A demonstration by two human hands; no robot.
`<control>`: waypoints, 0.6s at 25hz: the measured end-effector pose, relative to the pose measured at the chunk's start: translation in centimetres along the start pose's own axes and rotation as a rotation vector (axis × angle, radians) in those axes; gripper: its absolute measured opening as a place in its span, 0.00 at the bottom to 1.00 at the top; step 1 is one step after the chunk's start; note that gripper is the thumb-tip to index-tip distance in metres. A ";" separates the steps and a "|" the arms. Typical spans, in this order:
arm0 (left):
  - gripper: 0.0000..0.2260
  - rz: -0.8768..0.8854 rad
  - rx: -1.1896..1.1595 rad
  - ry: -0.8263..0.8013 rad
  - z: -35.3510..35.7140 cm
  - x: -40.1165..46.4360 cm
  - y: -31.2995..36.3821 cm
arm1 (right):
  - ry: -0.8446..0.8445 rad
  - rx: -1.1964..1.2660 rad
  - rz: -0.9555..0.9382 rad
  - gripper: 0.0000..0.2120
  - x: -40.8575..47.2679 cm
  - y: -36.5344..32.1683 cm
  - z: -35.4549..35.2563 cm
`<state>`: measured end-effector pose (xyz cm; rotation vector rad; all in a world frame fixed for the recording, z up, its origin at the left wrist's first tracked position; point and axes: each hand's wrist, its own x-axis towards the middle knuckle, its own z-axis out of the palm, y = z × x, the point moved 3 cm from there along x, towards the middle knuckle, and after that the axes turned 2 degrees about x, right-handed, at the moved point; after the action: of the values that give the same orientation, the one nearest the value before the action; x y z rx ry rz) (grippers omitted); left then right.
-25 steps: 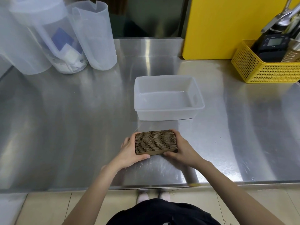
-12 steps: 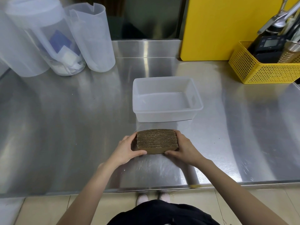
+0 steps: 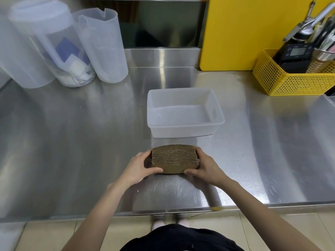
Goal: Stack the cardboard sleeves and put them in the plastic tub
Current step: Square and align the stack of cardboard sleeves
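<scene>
A tight stack of brown corrugated cardboard sleeves (image 3: 174, 157) stands on edge just above the steel counter, near its front. My left hand (image 3: 137, 167) grips its left end and my right hand (image 3: 204, 166) grips its right end, thumbs on the near face. Directly beyond the stack sits the translucent plastic tub (image 3: 184, 130), with nothing inside it. A narrow gap of bare steel separates the stack from the tub's near wall.
Three tall translucent plastic jugs (image 3: 104, 46) stand at the back left. A yellow board (image 3: 235, 33) leans at the back, and a yellow mesh basket (image 3: 293, 82) with a scale and utensils sits at the back right. The counter's front edge (image 3: 163, 211) is close behind my wrists.
Both hands have carried the stack a little forward toward the tub and turned its near face more into view. The tub has not moved.
</scene>
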<state>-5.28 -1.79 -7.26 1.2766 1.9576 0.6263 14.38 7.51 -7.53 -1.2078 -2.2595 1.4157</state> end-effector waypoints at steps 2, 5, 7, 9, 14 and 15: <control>0.30 0.021 -0.033 0.004 -0.8 -0.1 0.7 | 0.015 0.059 -0.004 0.33 -0.1 -0.7 -0.6; 0.28 0.070 -0.071 0.013 -2.5 0.0 2.6 | 0.017 0.085 -0.029 0.31 0.2 -2.1 -1.7; 0.27 0.101 -0.061 0.018 -3.6 0.3 3.8 | -0.005 0.103 -0.034 0.30 0.4 -3.2 -2.6; 0.25 0.126 -0.062 0.027 -4.7 0.8 4.6 | -0.026 0.113 -0.034 0.32 0.9 -4.3 -3.7; 0.25 0.169 -0.091 0.052 -7.1 2.9 5.8 | -0.009 0.093 -0.056 0.34 2.4 -6.4 -5.7; 0.26 0.172 -0.100 0.052 -7.6 3.5 6.0 | -0.007 0.094 -0.067 0.34 2.9 -6.8 -6.0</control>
<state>-8.66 3.66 0.80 1.3877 1.8465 0.8390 12.31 12.12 0.50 -1.0897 -2.1895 1.4857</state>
